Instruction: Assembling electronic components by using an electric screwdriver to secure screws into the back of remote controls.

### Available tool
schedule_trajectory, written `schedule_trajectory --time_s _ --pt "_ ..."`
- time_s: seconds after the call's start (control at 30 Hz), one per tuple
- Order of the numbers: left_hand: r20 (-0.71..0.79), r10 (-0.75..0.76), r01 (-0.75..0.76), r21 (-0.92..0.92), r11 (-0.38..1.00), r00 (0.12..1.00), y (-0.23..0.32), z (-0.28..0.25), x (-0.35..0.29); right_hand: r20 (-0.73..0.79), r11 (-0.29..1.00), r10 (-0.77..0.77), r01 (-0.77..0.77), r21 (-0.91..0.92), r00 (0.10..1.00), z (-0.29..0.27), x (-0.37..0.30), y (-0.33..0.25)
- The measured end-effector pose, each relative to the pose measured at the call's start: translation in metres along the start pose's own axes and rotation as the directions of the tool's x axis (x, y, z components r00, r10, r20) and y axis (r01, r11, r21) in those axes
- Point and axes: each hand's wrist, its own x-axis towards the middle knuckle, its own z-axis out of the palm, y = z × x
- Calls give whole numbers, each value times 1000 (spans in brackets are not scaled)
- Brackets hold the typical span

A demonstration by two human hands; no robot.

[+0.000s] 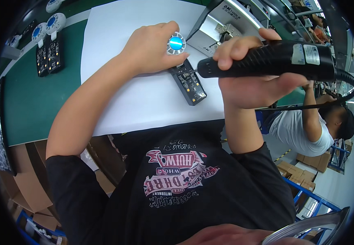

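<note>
My left hand (152, 47) is closed around the round white head (176, 43) with a blue centre, joined to a narrow black housing. In that housing sits a dark circuit board (190, 83) with small yellow parts, lying on a white sheet (116, 96). My right hand (246, 92) grips a black electric screwdriver (271, 61) held level, thumb below and fingers over the top. Its thin bit points left at the board's upper right edge; whether it touches a screw is too small to tell.
A silver screw feeder box (234, 20) stands just beyond my right hand. Two similar devices (48, 51) lie at far left on the green mat (26, 110). The screwdriver's cable (350, 87) loops at the right. Another person (303, 126) sits at right, near cardboard boxes (297, 175).
</note>
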Motion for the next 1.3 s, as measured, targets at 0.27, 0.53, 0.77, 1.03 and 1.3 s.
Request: schedule_trajectory --time_s 0.27,0.53,0.77,1.03,1.3 --pt "1 1 -1 -17 1000 1000 2 -1 -1 214 1000 -11 5 27 977 -9 -4 19" --pt "-17 35 -35 13 999 999 1 2 2 248 992 21 -52 119 969 -7 -3 25" --pt "50 36 -36 3 999 998 -2 -7 6 245 999 -34 24 44 969 -5 18 3" --pt "69 -64 61 34 998 996 -4 -5 4 24 619 -375 270 -737 927 -19 41 -10" --pt "-10 -60 61 64 996 998 -12 -6 5 49 986 -113 118 -121 992 -16 -4 -32"
